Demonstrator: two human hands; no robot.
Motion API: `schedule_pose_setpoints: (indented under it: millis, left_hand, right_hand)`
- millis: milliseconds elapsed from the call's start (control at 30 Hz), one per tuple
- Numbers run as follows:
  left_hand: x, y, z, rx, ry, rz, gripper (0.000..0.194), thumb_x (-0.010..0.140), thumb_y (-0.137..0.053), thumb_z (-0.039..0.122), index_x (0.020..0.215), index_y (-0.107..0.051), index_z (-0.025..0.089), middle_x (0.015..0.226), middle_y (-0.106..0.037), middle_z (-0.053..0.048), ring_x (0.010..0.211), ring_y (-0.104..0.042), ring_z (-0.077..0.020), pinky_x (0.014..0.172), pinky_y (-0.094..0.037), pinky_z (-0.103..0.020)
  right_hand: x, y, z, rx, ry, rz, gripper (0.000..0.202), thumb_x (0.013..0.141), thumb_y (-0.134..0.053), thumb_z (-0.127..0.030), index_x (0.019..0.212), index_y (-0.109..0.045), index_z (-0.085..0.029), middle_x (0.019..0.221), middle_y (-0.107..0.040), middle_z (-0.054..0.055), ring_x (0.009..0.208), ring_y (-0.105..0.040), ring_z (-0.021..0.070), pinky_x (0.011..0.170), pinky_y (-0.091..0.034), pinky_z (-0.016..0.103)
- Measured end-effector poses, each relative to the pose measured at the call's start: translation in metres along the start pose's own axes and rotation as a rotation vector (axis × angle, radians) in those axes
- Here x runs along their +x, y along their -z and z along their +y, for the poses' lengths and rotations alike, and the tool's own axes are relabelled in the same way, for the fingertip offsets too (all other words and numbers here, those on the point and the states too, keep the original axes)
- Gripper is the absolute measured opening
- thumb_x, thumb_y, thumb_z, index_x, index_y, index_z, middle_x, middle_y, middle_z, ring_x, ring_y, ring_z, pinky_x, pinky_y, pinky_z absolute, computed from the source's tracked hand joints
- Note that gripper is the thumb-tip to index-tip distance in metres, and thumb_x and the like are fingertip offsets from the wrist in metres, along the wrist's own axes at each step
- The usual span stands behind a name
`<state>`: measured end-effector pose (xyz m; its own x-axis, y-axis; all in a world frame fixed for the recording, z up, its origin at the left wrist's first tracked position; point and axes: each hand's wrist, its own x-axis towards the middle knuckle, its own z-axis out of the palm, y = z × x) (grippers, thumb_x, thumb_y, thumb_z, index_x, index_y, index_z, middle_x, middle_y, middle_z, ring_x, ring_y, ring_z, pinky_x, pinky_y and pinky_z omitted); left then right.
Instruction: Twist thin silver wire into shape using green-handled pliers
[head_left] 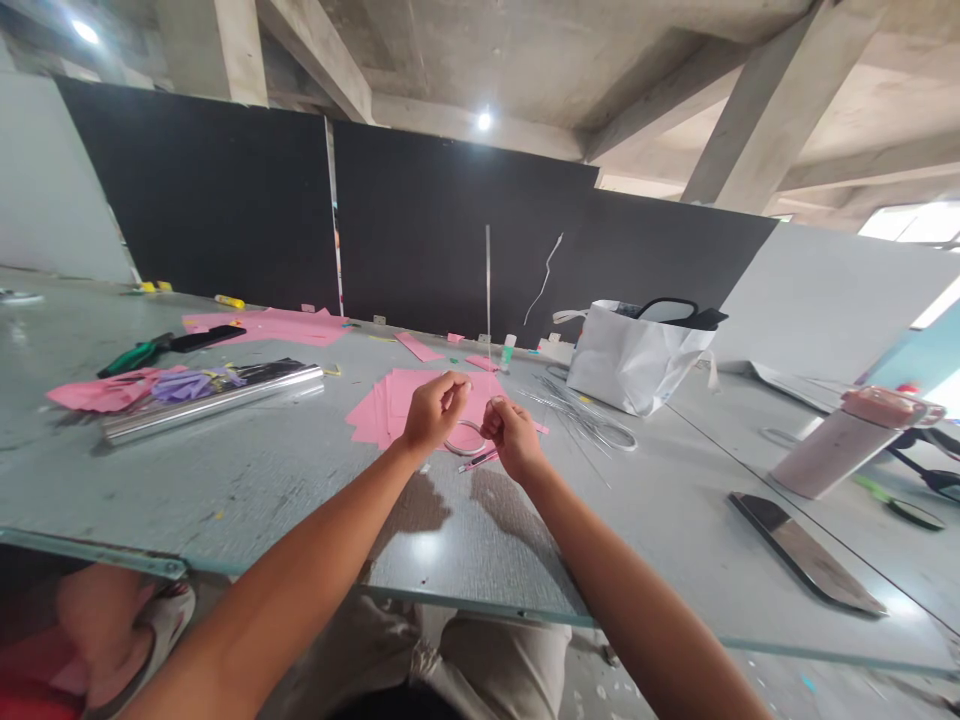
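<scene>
A: What do my fingers have?
B: On my left hand (437,408) and right hand (514,437), they're curled nearly closed, tips pinched. I can't tell whether anything thin is between them.
A: And the paper?
B: The pink paper (382,410) lies fanned on the table (300,480), beyond and partly beneath my hands. I'd judge it light, floppy, easily creased; I'd take one sheet by its left edge.
A: The ring (460,453)?
B: Between my hands, low down. Probably light and fairly stiff; I'd pinch its rim. My right fingers cover part of it, and its material is unclear.
</scene>
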<state>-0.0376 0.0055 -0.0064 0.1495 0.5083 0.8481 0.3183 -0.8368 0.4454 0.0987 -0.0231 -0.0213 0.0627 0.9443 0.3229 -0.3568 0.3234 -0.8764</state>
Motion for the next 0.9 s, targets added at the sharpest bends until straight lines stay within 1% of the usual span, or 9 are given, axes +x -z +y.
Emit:
schedule_pose_setpoints:
  millis: [67,167,267,333,400,500,567,700,900]
  left_hand:
    - [-0.004,-0.003,-0.003,-0.124,0.066,-0.055,0.032,0.089,-0.043,0.039,0.066,-0.052,0.019,0.055,-0.045,0.003,0.050,-0.036,-0.0101,0.050,-0.031,-0.025]
    - [-0.010,-0.015,-0.010,-0.233,0.180,-0.200,0.041,0.088,-0.044,0.041,0.053,-0.040,0.019,0.049,-0.037,0.004,0.048,-0.034,-0.0088,0.049,-0.029,-0.024]
    - [-0.013,-0.025,-0.019,-0.271,0.242,-0.287,0.025,0.087,-0.051,0.039,0.074,-0.055,0.018,0.058,-0.048,0.005,0.051,-0.042,-0.0088,0.051,-0.034,-0.022]
    - [-0.013,-0.025,-0.023,-0.215,0.180,-0.231,0.025,0.086,-0.056,0.038,0.102,-0.056,0.019,0.073,-0.057,0.004,0.054,-0.046,-0.0087,0.053,-0.039,-0.021]
    - [-0.010,-0.021,-0.025,-0.098,0.025,-0.192,0.032,0.088,-0.057,0.036,0.117,-0.054,0.022,0.087,-0.062,0.001,0.061,-0.050,-0.0097,0.058,-0.043,-0.022]
    - [-0.003,-0.010,-0.025,0.098,-0.260,-0.151,0.024,0.091,-0.055,0.034,0.110,-0.062,0.022,0.100,-0.065,-0.005,0.086,-0.058,-0.0160,0.077,-0.047,-0.029]
    - [0.003,-0.004,-0.025,0.211,-0.358,-0.105,0.019,0.090,-0.057,0.035,0.098,-0.068,0.022,0.099,-0.066,-0.006,0.092,-0.058,-0.0193,0.084,-0.045,-0.035]
    - [0.007,0.000,-0.024,0.296,-0.347,-0.073,0.020,0.089,-0.059,0.036,0.082,-0.071,0.022,0.091,-0.069,-0.005,0.087,-0.059,-0.0192,0.085,-0.041,-0.037]
    - [0.004,-0.010,-0.021,0.118,-0.189,-0.165,0.024,0.093,-0.052,0.035,0.081,-0.066,0.020,0.085,-0.072,-0.003,0.088,-0.064,-0.0182,0.085,-0.041,-0.034]
  right_hand:
    - [0.000,0.000,-0.002,0.042,-0.009,-0.006,0.035,0.070,-0.061,-0.039,0.053,-0.037,-0.022,0.051,-0.027,-0.007,0.047,-0.026,0.0083,0.048,-0.027,0.025]
    - [0.001,0.001,-0.004,0.093,-0.028,-0.011,0.034,0.071,-0.058,-0.036,0.053,-0.033,-0.022,0.052,-0.022,-0.007,0.048,-0.022,0.0094,0.048,-0.026,0.025]
    - [0.001,0.003,-0.005,0.143,-0.059,-0.033,0.031,0.071,-0.054,-0.031,0.053,-0.031,-0.022,0.052,-0.019,-0.006,0.049,-0.021,0.0103,0.048,-0.027,0.025]
    - [0.001,0.003,-0.005,0.164,-0.098,-0.039,0.029,0.070,-0.053,-0.028,0.052,-0.030,-0.022,0.051,-0.018,-0.006,0.049,-0.021,0.0106,0.047,-0.027,0.025]
    - [0.001,0.004,-0.004,0.188,-0.142,-0.047,0.027,0.068,-0.052,-0.024,0.051,-0.031,-0.021,0.050,-0.018,-0.006,0.048,-0.020,0.0102,0.047,-0.026,0.025]
    - [0.001,0.004,-0.003,0.209,-0.182,-0.076,0.024,0.066,-0.052,-0.022,0.050,-0.034,-0.020,0.049,-0.020,-0.006,0.048,-0.019,0.0090,0.046,-0.023,0.024]
    - [0.000,0.004,-0.002,0.181,-0.196,-0.084,0.024,0.067,-0.053,-0.023,0.049,-0.036,-0.020,0.050,-0.024,-0.006,0.048,-0.022,0.0084,0.047,-0.024,0.023]
    - [0.001,0.005,-0.001,0.092,-0.186,-0.073,0.023,0.068,-0.056,-0.026,0.052,-0.041,-0.020,0.051,-0.028,-0.006,0.048,-0.026,0.0078,0.047,-0.025,0.023]
    - [0.002,0.006,-0.003,0.039,-0.158,-0.084,0.027,0.068,-0.059,-0.030,0.052,-0.040,-0.020,0.052,-0.030,-0.007,0.048,-0.026,0.0070,0.047,-0.023,0.023]
